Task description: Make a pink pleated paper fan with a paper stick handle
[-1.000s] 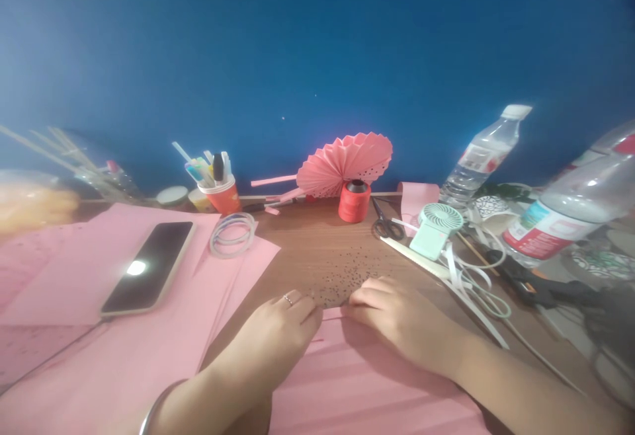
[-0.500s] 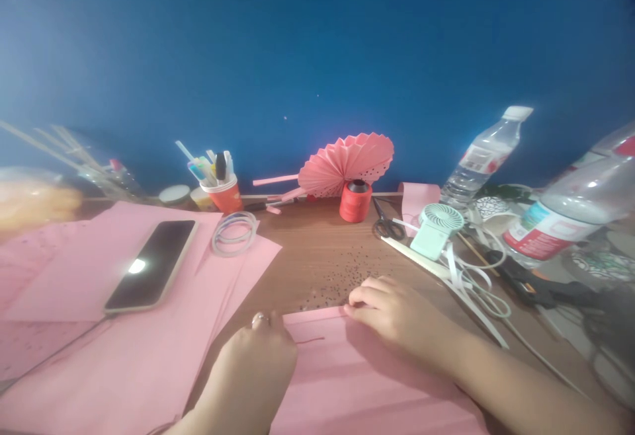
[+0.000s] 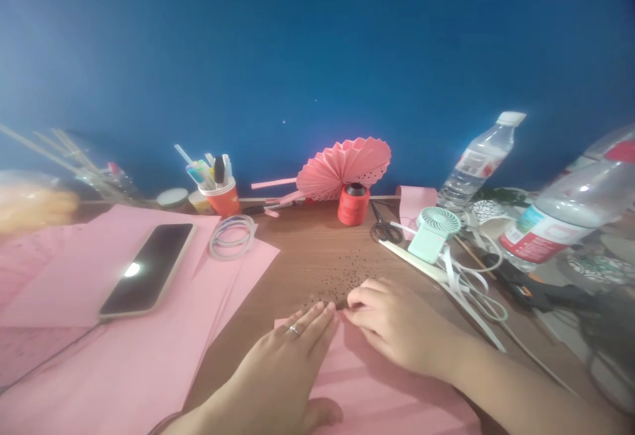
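Note:
A pink sheet of paper with faint crosswise creases lies in front of me on the brown table. My left hand, with a ring on one finger, rests flat on its left part, fingers stretched toward the far edge and thumb out to the side. At that far edge, my right hand has its fingers curled and closed on the paper; the fingertips are partly hidden. Small dark specks are scattered on the wood just beyond both hands.
Pink sheets with a phone and coiled tube lie left. Behind stand a pen cup, pleated pink paper fan and red jar. Scissors, a mint mini fan, cables and bottles are right.
My left hand has gone from a closed fist at the paper's left corner to lying flat, farther right, near my right hand. My right hand stays at the far edge.

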Action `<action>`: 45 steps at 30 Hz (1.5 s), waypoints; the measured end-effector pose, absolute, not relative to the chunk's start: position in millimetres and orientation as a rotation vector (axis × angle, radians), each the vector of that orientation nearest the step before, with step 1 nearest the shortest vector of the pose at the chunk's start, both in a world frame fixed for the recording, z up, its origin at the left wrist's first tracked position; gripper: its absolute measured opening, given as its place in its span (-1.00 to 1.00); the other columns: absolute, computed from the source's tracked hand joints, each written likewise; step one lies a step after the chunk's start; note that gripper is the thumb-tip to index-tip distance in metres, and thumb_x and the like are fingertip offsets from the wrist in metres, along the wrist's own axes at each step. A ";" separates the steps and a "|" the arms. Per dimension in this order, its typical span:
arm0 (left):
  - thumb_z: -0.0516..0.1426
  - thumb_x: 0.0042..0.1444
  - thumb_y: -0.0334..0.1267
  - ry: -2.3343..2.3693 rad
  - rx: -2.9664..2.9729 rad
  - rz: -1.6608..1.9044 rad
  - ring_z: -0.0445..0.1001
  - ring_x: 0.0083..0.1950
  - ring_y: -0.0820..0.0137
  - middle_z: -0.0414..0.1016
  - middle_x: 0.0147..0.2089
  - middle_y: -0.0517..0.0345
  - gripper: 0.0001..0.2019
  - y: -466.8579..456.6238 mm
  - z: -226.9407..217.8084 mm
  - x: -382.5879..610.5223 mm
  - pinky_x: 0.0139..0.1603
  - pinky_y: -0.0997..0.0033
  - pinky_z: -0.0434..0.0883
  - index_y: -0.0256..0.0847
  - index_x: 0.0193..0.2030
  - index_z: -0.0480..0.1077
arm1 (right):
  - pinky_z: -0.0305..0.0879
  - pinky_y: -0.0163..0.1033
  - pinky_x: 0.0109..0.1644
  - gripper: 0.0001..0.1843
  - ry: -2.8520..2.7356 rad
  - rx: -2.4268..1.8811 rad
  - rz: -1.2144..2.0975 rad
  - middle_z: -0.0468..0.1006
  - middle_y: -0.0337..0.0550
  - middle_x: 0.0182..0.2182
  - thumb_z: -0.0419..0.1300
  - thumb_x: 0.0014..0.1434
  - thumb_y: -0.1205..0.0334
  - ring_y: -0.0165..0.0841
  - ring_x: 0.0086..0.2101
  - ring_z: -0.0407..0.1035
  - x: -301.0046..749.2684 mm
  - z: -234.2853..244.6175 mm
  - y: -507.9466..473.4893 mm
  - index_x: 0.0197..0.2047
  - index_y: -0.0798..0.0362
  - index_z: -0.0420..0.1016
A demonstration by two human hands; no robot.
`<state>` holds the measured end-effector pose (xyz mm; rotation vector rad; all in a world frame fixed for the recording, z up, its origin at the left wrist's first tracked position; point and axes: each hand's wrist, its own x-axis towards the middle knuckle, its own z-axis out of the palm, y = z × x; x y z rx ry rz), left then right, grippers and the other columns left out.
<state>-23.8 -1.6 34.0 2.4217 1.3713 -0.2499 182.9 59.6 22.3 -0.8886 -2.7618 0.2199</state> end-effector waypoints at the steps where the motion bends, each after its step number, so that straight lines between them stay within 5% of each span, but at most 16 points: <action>1: 0.13 -0.05 -0.01 1.382 2.369 -0.274 -0.07 0.30 0.09 -0.20 0.32 0.00 -0.17 -0.7 35.2 -23.8 0.20 0.03 0.11 -0.19 0.30 -0.17 | 0.08 -0.22 -0.26 -0.79 -2.753 -0.943 0.241 0.47 -0.21 -0.38 0.05 0.15 0.34 -0.35 -0.32 0.23 184.5 25.8 60.8 -0.41 0.03 0.50; 14: 0.16 -0.07 -0.14 1.424 2.361 -0.158 0.04 0.26 0.11 -0.08 0.29 0.00 -0.25 -1.9 40.2 -23.7 0.18 0.06 0.16 -0.15 0.26 -0.04 | 0.05 -0.30 -0.46 -0.80 -2.698 -1.470 0.431 0.43 -0.20 -0.60 0.17 -0.07 0.27 -0.37 -0.53 0.28 230.3 38.3 90.3 -0.68 0.02 0.47; 21: 0.14 -0.06 -0.14 1.454 2.349 -0.232 0.04 0.26 0.10 -0.11 0.29 0.01 -0.26 -1.2 46.1 -17.6 0.19 0.04 0.13 -0.20 0.26 -0.04 | 0.06 -0.25 -0.52 -0.72 -2.837 -1.646 0.126 0.34 -0.20 -0.74 0.14 -0.02 0.27 -0.34 -0.62 0.26 228.1 50.9 77.4 -0.72 0.03 0.42; 23: 0.12 -0.04 -0.14 1.440 2.336 -0.251 0.03 0.26 0.10 -0.12 0.29 0.02 -0.27 -1.4 46.5 -18.5 0.19 0.04 0.13 -0.20 0.27 -0.05 | 0.17 -0.17 -0.43 -0.71 -2.789 -1.601 -0.077 0.42 -0.13 -0.65 0.10 0.05 0.27 -0.26 -0.52 0.33 215.7 51.6 71.5 -0.66 0.06 0.46; 25: 0.09 -0.02 -0.15 1.437 2.338 -0.236 0.02 0.27 0.12 -0.11 0.30 0.02 -0.30 -1.8 45.6 -20.7 0.19 0.04 0.13 -0.20 0.27 -0.06 | 0.23 -0.08 -0.17 -0.77 -2.719 -1.301 -0.143 0.52 -0.05 -0.33 0.03 0.14 0.27 -0.19 -0.23 0.36 200.7 47.6 65.5 -0.33 0.05 0.53; 27: 0.07 -0.01 -0.15 1.434 2.361 -0.205 0.02 0.27 0.13 -0.11 0.30 0.02 -0.31 -2.4 44.0 -22.8 0.19 0.05 0.13 -0.19 0.27 -0.07 | 0.06 -0.02 0.10 -0.57 -2.707 -1.035 -0.080 0.30 -0.03 0.08 0.00 0.20 0.17 -0.16 0.08 0.11 188.0 38.7 60.0 0.13 0.06 0.25; 29: 0.07 -0.01 -0.14 1.417 2.394 -0.189 0.01 0.27 0.14 -0.14 0.31 0.02 -0.29 -4.1 41.7 -23.6 0.19 0.07 0.14 -0.18 0.28 -0.10 | -0.12 -0.01 0.22 -0.38 -2.767 -0.860 0.052 0.04 -0.06 0.23 -0.06 0.22 0.01 -0.18 0.19 -0.11 180.7 27.2 55.9 0.27 0.07 -0.07; 34: 0.04 -0.02 -0.11 1.587 2.457 -0.341 0.06 0.24 0.02 -0.07 0.28 -0.16 -0.33 -19.5 28.4 -23.8 0.14 0.06 0.19 -0.32 0.24 0.04 | -0.19 0.02 0.23 -0.12 -2.901 -0.871 0.509 -0.22 -0.11 0.28 -0.15 0.10 -0.28 -0.12 0.23 -0.27 180.3 9.6 53.3 0.30 0.01 -0.40; 38: 0.05 -0.01 -0.13 2.064 2.378 -0.618 0.29 0.06 -0.15 0.31 0.05 -0.45 -0.44 -32.6 26.5 -26.6 -0.09 -0.01 0.34 -0.52 0.07 0.29 | -0.33 0.06 0.25 -0.11 -2.918 -0.930 0.683 -0.32 -0.16 0.28 -0.13 0.09 -0.29 -0.07 0.23 -0.35 179.6 14.0 53.7 0.29 -0.03 -0.44; 42: -0.07 0.10 -0.37 2.076 2.280 -0.736 0.47 -0.44 0.10 0.48 -0.47 -0.12 -0.68 -29.7 50.9 -26.4 -0.49 0.16 0.37 -0.28 -0.35 0.52 | -0.42 0.07 0.25 -0.10 -2.916 -0.980 0.748 -0.35 -0.19 0.28 -0.12 0.08 -0.29 -0.06 0.23 -0.41 177.1 17.0 52.7 0.29 -0.02 -0.43; 45: -0.02 0.08 -0.30 1.856 2.628 -0.419 0.47 -0.26 0.11 0.50 -0.25 -0.06 -0.74 -23.8 58.6 -22.4 -0.33 0.14 0.39 -0.17 -0.19 0.47 | -0.45 0.03 0.26 -0.11 -2.908 -0.942 0.712 -0.34 -0.16 0.28 -0.11 0.09 -0.27 -0.10 0.24 -0.42 177.6 14.1 52.7 0.30 0.02 -0.40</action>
